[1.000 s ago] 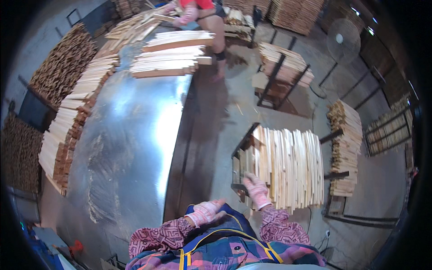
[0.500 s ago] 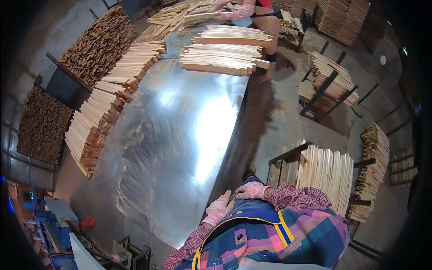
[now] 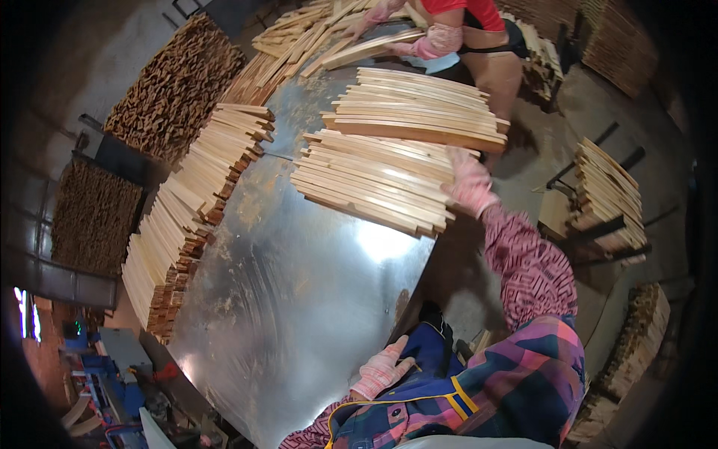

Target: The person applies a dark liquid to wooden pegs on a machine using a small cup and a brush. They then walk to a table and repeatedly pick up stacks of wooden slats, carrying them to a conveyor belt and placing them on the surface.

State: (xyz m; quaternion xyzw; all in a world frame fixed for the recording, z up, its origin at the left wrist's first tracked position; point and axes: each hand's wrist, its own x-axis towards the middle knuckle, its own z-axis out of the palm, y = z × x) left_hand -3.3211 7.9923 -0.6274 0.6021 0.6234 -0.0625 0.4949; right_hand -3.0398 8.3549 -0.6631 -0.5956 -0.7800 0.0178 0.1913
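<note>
My right hand (image 3: 470, 182), in a pink glove, reaches out and rests on the right end of a low stack of pale wooden slats (image 3: 370, 182) lying on a shiny metal table (image 3: 299, 292). My left hand (image 3: 381, 369), also gloved, hangs near the table's near edge against my blue apron, holding nothing. A second, taller stack of slats (image 3: 419, 108) lies just behind the first one.
Another person in a red top (image 3: 464, 34) handles slats at the table's far end. A long row of stacked slats (image 3: 187, 217) lines the table's left side. Dark wood piles (image 3: 168, 86) stand at left. Racks with slats (image 3: 607, 194) stand on the floor at right.
My view has swung from the rack on the right toward the table. My right hand has left the rack's slats and stretched out to the nearest stack on the table.
</note>
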